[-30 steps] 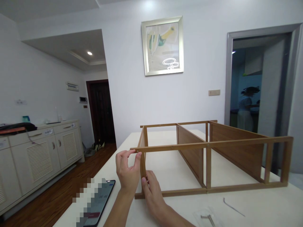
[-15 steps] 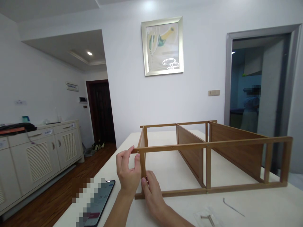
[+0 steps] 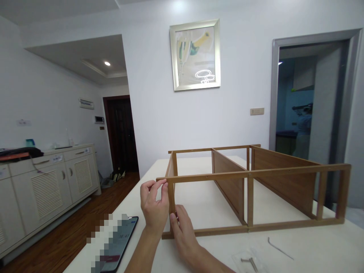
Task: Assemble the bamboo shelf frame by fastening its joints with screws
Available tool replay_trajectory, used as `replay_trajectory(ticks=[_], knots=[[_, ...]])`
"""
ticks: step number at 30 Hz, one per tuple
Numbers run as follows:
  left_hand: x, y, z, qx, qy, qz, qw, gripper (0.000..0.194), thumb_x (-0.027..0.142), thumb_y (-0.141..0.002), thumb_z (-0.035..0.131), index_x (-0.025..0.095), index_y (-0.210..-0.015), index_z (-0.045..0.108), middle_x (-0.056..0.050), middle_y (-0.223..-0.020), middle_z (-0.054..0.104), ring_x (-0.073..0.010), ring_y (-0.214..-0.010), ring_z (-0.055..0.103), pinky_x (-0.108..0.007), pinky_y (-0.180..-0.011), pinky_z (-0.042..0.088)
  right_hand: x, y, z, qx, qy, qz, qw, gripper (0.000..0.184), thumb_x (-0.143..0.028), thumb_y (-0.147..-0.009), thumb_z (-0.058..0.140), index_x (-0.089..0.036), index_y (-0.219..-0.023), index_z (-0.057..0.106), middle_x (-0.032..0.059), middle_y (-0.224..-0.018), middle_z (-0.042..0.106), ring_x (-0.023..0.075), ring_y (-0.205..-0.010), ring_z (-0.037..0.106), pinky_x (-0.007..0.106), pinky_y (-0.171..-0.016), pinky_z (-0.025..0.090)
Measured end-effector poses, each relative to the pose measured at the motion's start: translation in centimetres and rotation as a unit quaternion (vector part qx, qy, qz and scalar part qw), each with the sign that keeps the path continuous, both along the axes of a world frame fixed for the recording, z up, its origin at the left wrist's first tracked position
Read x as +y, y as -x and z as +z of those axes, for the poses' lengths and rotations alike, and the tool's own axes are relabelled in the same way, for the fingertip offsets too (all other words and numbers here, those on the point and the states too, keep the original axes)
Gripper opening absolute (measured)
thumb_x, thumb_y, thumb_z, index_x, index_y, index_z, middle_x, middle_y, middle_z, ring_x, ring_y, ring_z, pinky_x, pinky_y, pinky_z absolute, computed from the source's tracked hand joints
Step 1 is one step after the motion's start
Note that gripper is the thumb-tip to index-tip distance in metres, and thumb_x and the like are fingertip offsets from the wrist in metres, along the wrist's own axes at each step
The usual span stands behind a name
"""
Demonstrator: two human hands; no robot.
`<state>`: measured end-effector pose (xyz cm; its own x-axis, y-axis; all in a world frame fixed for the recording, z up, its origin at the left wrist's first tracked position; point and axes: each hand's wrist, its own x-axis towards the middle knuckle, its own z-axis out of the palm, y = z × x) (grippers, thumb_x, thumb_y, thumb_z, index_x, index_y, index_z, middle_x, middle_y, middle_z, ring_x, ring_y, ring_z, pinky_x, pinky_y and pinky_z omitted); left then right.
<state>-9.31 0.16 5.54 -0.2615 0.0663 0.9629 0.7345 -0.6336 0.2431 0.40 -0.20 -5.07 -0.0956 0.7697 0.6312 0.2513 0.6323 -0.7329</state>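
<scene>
A brown wooden shelf rack [image 3: 222,176] lies on its side on the white table [image 3: 199,254]. At its near left corner my left hand [image 3: 155,206] is closed, thumb and index fingertip pinched over a small screw at the end of the upper rail. The fingertips cover the screw. Just below, my right hand [image 3: 186,235] grips the rack's end bar [image 3: 171,201], thumb on the near face and fingers along the inner side. A bent hex key [image 3: 280,248] and a clear bag with screws [image 3: 250,261] lie in front of the rack.
A phone [image 3: 122,242] lies at the table's left edge. White cabinets [image 3: 57,189] stand along the left wall. Ahead is a wall with a framed picture [image 3: 195,55]. Through the doorway [image 3: 295,113] at right, a person shows dimly.
My left thumb and index finger were apart around the screw; half a second ago the index finger was raised on the rail's end. Now they pinch together. My right hand has stayed put.
</scene>
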Motion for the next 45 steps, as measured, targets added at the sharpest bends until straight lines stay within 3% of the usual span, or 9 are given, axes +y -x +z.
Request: replay_trajectory(ticks=[6, 15, 20, 26, 36, 45], knots=[[-0.05, 0.03, -0.03, -0.015, 0.014, -0.009, 1.0, 0.025, 0.018, -0.084, 0.065, 0.016, -0.108, 0.063, -0.005, -0.093, 0.059, -0.0171, -0.086, 0.056, -0.033, -0.078, 0.051, 0.01, 0.05, 0.11, 0.002, 0.004, 0.002, 1.0, 0.031, -0.039, -0.102, 0.034, -0.023, -0.118, 0.054, 0.0069, -0.107, 0.059, 0.0206, -0.101, 0.054, 0.035, -0.089, 0.043], [0.3, 0.2, -0.13, -0.017, 0.024, 0.013, 0.999, 0.008, 0.025, -0.085, 0.065, 0.017, -0.086, 0.067, -0.003, -0.087, 0.053, -0.0159, -0.083, 0.055, -0.032, -0.079, 0.05, -0.01, 0.05, 0.22, -0.002, 0.01, -0.002, 1.0, 0.03, -0.04, -0.101, 0.034, -0.021, -0.113, 0.055, 0.007, -0.105, 0.058, 0.0203, -0.099, 0.054, 0.035, -0.09, 0.044], [0.14, 0.05, -0.09, -0.008, 0.023, 0.002, 1.0, 0.009, 0.02, -0.087, 0.06, 0.018, -0.089, 0.069, -0.004, -0.088, 0.053, -0.0164, -0.084, 0.056, -0.032, -0.08, 0.05, 0.0, 0.03, 0.13, 0.003, -0.003, -0.003, 1.0, 0.03, -0.038, -0.101, 0.035, -0.022, -0.116, 0.055, 0.0071, -0.106, 0.059, 0.0205, -0.1, 0.054, 0.035, -0.09, 0.044], [-0.18, -0.09, 0.04, -0.014, 0.027, -0.013, 0.999, 0.025, 0.018, -0.086, 0.06, 0.016, -0.111, 0.061, -0.006, -0.093, 0.058, -0.0176, -0.085, 0.055, -0.032, -0.076, 0.049, 0.03, 0.14, 0.09, 0.006, -0.021, -0.01, 1.0, 0.031, -0.039, -0.101, 0.035, -0.023, -0.119, 0.055, 0.007, -0.106, 0.061, 0.0206, -0.098, 0.056, 0.034, -0.087, 0.047], [0.52, 0.27, -0.22, -0.018, 0.027, 0.01, 0.999, 0.008, 0.025, -0.085, 0.065, 0.017, -0.085, 0.066, -0.003, -0.086, 0.053, -0.0161, -0.082, 0.054, -0.031, -0.077, 0.049, 0.2, 0.11, -0.19, 0.001, -0.014, -0.004, 1.0, 0.031, -0.04, -0.102, 0.034, -0.022, -0.116, 0.056, 0.0063, -0.105, 0.06, 0.0192, -0.098, 0.056, 0.033, -0.088, 0.046], [-0.01, 0.04, -0.04, -0.009, 0.022, -0.01, 1.0, 0.019, 0.017, -0.087, 0.059, 0.017, -0.104, 0.067, -0.005, -0.09, 0.055, -0.0164, -0.085, 0.055, -0.031, -0.078, 0.049, 0.06, 0.14, 0.12, 0.004, -0.019, -0.003, 1.0, 0.03, -0.038, -0.102, 0.035, -0.022, -0.118, 0.055, 0.007, -0.106, 0.06, 0.0197, -0.099, 0.056, 0.035, -0.09, 0.046]])
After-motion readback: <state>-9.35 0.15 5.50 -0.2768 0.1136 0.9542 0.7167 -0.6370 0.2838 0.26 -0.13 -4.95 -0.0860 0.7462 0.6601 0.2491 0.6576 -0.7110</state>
